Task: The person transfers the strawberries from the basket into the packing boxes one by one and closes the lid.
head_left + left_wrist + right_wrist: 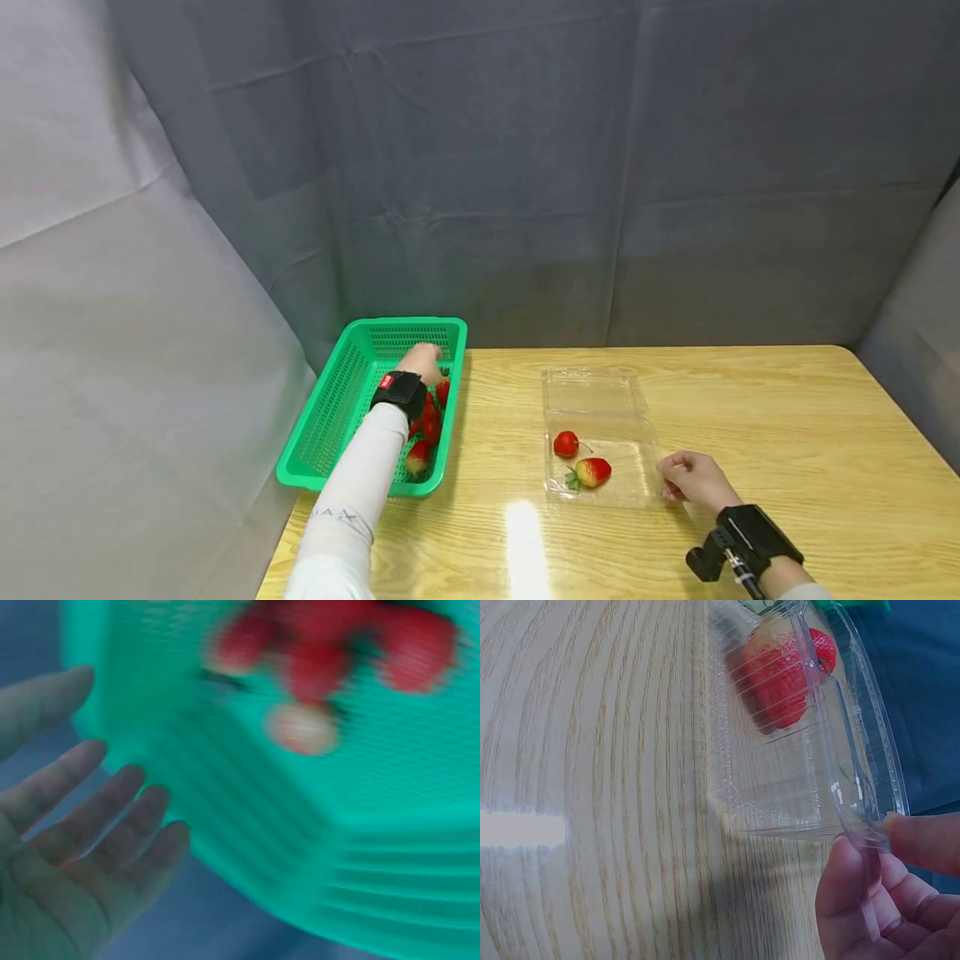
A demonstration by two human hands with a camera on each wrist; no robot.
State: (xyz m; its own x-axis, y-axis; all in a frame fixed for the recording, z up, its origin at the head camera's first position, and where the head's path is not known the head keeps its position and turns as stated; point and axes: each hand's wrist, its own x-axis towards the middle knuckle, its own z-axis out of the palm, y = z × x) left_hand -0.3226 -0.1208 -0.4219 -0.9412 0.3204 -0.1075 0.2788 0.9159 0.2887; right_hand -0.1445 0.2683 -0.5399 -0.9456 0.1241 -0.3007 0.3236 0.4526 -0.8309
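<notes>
A green basket [300,450] holds several strawberries [417,457], bunched along its right side. My left hand [422,362] is over the back right of the basket; in the left wrist view the hand [90,847] has its fingers spread beside the basket's rim [247,889], nothing in it, and the picture is blurred. My right hand [693,479] pinches the near right edge of a clear plastic box [630,467], its lid folded back. Two strawberries [593,472] lie in the box. Up close, thumb and fingers [840,889] grip the box's corner [866,836].
The box and basket stand on a light wooden table [810,417], basket at the left. Grey cloth [487,167] hangs along the table's back edge, with paler cloth at the left side. A bright reflection lies on the wood in front of the box.
</notes>
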